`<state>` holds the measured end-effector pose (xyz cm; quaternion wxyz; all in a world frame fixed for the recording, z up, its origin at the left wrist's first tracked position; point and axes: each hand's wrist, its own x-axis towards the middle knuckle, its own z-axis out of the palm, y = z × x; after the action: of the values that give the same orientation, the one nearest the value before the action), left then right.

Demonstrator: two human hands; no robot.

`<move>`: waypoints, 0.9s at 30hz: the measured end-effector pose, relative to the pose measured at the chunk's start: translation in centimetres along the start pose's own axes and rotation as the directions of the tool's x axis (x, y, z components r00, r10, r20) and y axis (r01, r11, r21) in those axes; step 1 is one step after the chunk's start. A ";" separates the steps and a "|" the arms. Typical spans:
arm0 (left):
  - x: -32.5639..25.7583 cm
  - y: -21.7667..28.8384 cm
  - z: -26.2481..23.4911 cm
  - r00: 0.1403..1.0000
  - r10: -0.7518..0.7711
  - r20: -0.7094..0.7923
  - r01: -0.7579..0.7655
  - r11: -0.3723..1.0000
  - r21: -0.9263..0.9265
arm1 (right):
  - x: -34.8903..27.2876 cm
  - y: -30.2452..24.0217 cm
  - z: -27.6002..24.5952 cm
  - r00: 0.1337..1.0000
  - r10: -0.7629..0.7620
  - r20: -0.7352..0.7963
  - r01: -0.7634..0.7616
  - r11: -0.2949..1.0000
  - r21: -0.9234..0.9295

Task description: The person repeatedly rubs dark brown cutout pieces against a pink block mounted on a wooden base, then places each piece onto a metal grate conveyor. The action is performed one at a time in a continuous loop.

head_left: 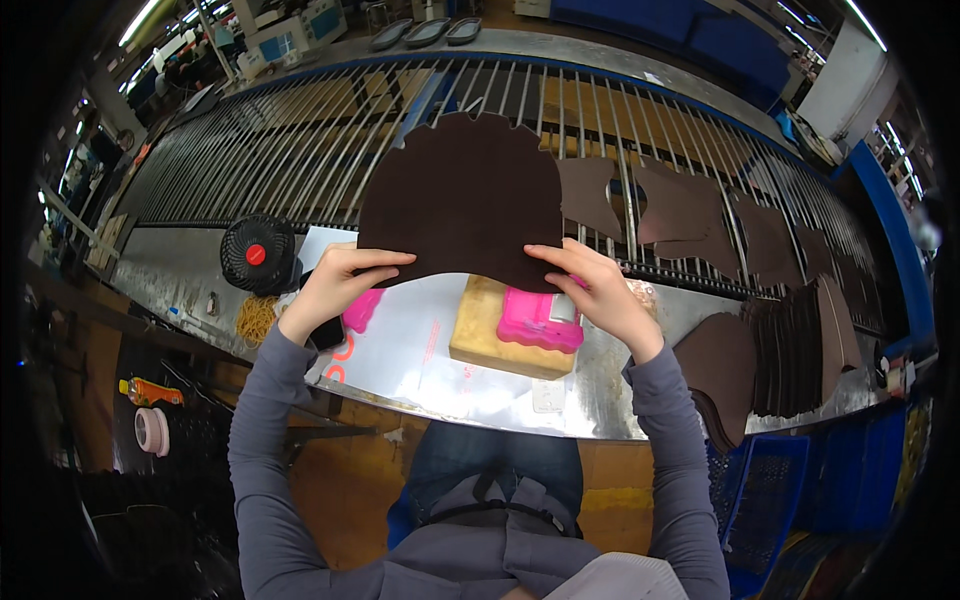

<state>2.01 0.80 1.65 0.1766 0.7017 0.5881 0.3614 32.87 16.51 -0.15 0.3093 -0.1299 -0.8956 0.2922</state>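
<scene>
A flat dark brown cut panel (460, 195), of leather-like sheet, is held up over the bench with its notched, rounded edge pointing away from me. My left hand (335, 288) pinches its near left corner between thumb and fingers. At the near right corner, my right hand (605, 288) grips it the same way. Under the panel's near edge lies a yellowish block (480, 330) with a pink wavy-edged object (535, 325) on top. Another pink piece (362, 308) shows beside my left hand, partly hidden.
Beyond the metal bench (450, 408) runs a rack of metal bars (290, 130), with brown panels (680, 200) on its right part. Stacked panels (795, 345) stand at the right. A black fan (257, 252) and rubber bands (257, 320) sit left; blue crates (770, 500) stand below right.
</scene>
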 end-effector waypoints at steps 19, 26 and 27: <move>5.7 0.8 6.6 0.944 0.296 0.148 -0.281 0.953 -0.110 | -8.8 2.0 -1.8 0.951 0.100 -0.293 -0.154 0.974 -0.167; 9.1 3.3 10.2 0.872 0.345 0.347 -0.320 0.939 -0.129 | -14.6 3.4 -2.0 0.867 0.220 -0.448 -0.316 0.937 -0.151; 9.5 3.8 10.7 0.859 0.358 0.366 -0.329 0.934 -0.139 | -15.5 3.3 -2.6 0.861 0.250 -0.443 -0.356 0.918 -0.175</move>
<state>12.76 10.83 -0.16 0.2464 0.8456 0.3938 0.2629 46.65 13.83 -7.91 0.4219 -0.3668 -0.8076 0.1877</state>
